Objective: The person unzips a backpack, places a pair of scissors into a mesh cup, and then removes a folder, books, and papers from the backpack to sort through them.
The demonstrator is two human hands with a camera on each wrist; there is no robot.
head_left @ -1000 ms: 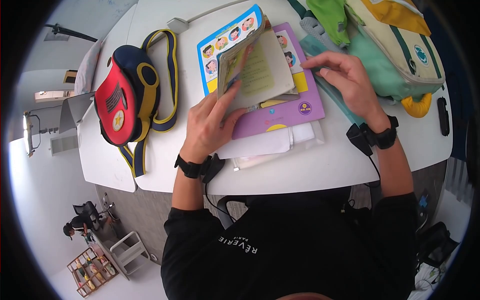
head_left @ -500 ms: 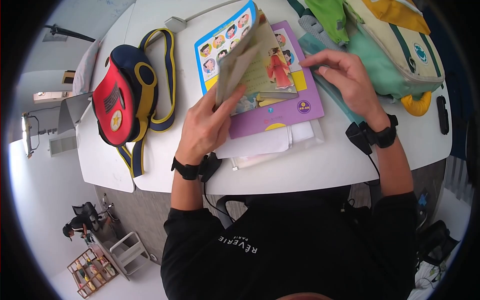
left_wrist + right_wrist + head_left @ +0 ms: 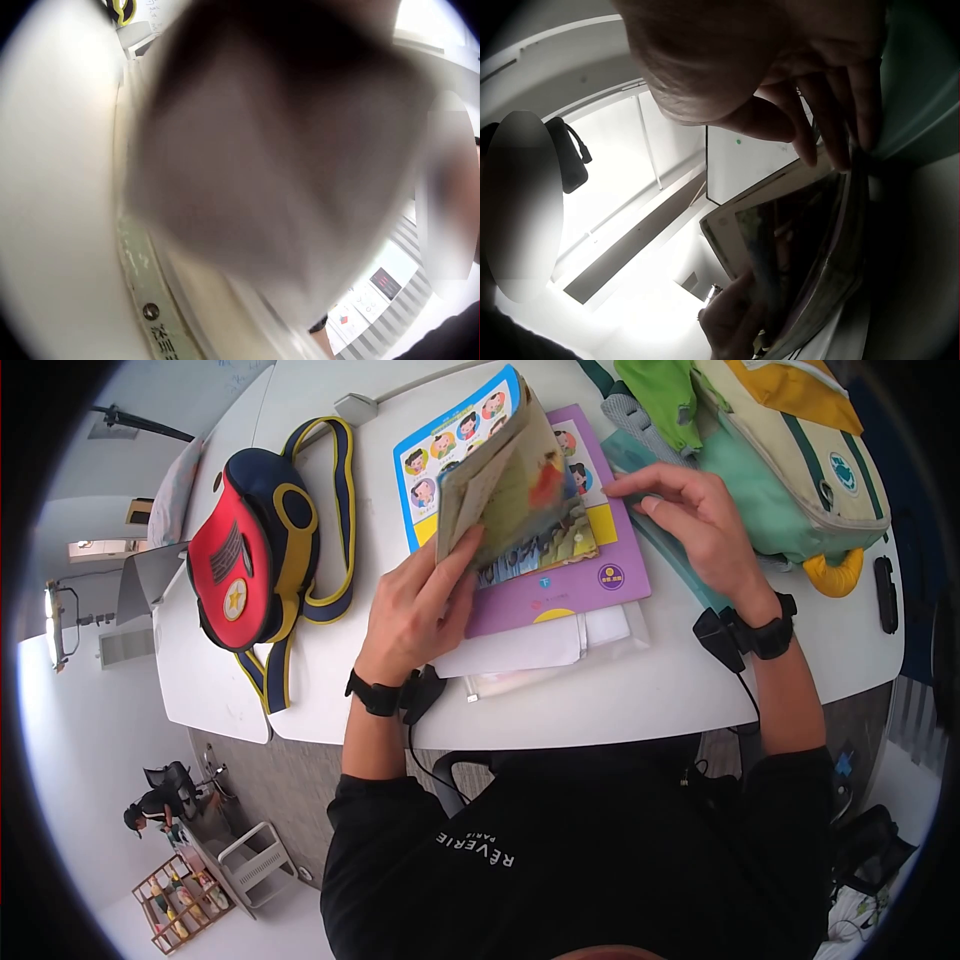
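Observation:
My left hand point(image 3: 415, 610) grips the raised pages and cover of an open illustrated book point(image 3: 520, 510), thumb over the page side. The page facing right is blurred, with coloured pictures along its lower part. Beneath it lies a purple-covered book point(image 3: 575, 590). My right hand point(image 3: 695, 525) rests at the purple book's right edge, index finger extended and fingertips right at the border. In the right wrist view the fingers point(image 3: 829, 127) hang down at the edge of the book. A blurred dark shape fills most of the left wrist view, beside a green printed strip point(image 3: 154, 300).
White papers and a clear zip pouch point(image 3: 550, 670) lie under the books. A red and navy bag point(image 3: 255, 550) with yellow-edged straps sits left. To the right are a teal folder point(image 3: 670, 555), a green and cream backpack point(image 3: 790, 470) and a black pen-like object point(image 3: 886, 593).
Pages have turned in my left hand: a page with a red-robed figure showed half a second ago, and a different picture page shows now. My right hand has stayed in place.

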